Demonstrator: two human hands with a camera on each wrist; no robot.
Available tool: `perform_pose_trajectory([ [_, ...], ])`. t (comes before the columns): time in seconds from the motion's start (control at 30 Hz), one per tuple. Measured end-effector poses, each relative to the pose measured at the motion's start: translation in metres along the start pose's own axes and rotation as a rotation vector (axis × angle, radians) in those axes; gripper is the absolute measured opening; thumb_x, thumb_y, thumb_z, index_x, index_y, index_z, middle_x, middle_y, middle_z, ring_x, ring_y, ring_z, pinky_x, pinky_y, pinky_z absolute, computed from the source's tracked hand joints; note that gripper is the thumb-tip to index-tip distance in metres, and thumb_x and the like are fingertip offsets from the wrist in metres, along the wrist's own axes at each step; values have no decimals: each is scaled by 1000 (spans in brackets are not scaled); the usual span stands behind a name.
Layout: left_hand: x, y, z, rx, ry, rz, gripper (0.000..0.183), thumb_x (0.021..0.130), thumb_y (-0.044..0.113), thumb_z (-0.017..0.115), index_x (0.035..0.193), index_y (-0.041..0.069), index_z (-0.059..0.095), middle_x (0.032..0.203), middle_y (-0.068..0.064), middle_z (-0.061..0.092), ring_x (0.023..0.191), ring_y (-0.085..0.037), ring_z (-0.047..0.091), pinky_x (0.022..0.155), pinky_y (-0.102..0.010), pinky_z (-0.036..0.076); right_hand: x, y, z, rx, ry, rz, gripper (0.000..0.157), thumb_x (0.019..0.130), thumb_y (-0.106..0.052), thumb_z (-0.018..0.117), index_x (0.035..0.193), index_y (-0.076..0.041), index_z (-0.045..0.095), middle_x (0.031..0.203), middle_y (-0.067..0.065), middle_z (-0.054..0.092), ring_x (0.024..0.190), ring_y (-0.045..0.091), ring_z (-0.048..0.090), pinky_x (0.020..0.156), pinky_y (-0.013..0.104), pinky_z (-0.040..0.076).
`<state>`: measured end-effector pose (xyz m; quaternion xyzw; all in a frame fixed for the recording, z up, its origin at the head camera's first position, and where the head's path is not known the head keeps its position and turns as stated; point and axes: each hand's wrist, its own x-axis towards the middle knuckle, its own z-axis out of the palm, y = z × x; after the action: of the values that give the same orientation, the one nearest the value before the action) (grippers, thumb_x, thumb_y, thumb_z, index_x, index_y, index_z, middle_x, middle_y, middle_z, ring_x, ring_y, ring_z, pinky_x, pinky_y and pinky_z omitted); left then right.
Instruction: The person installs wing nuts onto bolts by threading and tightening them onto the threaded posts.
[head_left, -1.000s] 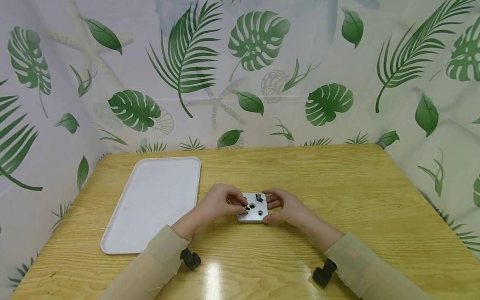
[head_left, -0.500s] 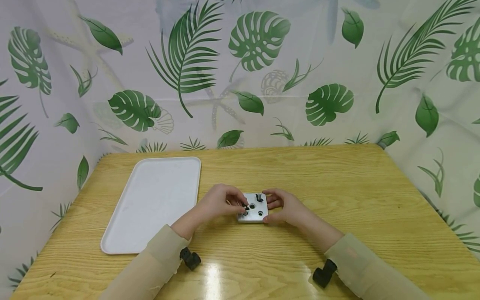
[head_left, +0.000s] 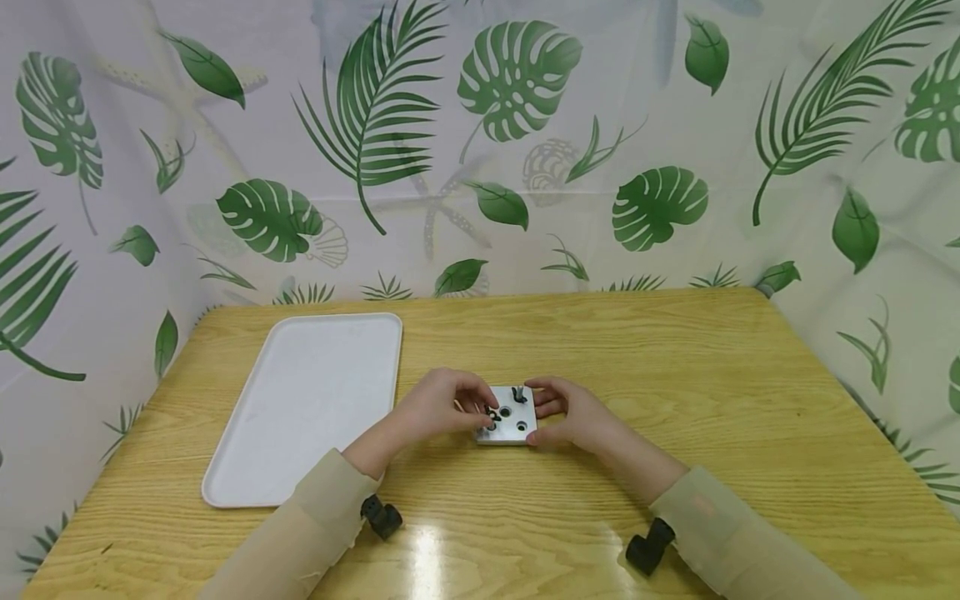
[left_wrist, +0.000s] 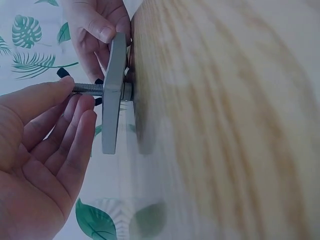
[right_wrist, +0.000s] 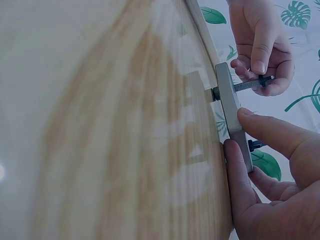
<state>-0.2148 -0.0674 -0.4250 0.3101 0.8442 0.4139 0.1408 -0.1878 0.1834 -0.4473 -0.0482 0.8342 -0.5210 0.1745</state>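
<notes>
A small square metal plate (head_left: 512, 432) with several holes sits near the table's middle. My left hand (head_left: 435, 407) is at its left side, thumb and fingers pinching a black wing nut (right_wrist: 266, 80) near the free end of a threaded bolt (left_wrist: 89, 89). That bolt passes through the plate, and its head (right_wrist: 215, 94) shows underneath. My right hand (head_left: 576, 417) grips the plate's right side between thumb and fingers. A second black wing nut (head_left: 519, 395) sits down against the plate at the far right corner, on another bolt.
A white tray (head_left: 300, 408) lies to the left on the wooden table (head_left: 660, 350), partly behind the left forearm. A leaf-printed cloth (head_left: 570, 233) rises behind the table. Each sleeve carries a small black camera (head_left: 382, 517) at the wrist.
The left fingertips have shifted slightly at the wing nut. The plate and the right hand keep their places.
</notes>
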Motion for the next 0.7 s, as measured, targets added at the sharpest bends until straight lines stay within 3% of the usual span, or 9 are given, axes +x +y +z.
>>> perform_pose_trajectory([
  [0.3,-5,-2,0,-29,42,-10,22,91,9,84,110,3,74,94,-9,75,79,-3,65,75,-18,58,-1,0,0,-2,0,-9,85,81,-2,91,154,-1,49,137,21,62,121,30,64,108,45,51],
  [0.53,-12,7,7,68,192,-86,32,88,27,89,83,11,62,73,2,61,65,-7,52,60,-20,44,-2,-1,0,-4,-3,-1,85,81,-2,91,155,-3,49,137,20,61,121,29,64,107,44,50],
  [0.7,-9,14,13,124,239,-119,37,88,32,89,75,15,59,68,6,54,61,-7,47,56,-20,37,-2,0,-1,0,-7,-5,85,82,-2,90,155,-2,48,138,21,61,122,30,64,108,44,51],
])
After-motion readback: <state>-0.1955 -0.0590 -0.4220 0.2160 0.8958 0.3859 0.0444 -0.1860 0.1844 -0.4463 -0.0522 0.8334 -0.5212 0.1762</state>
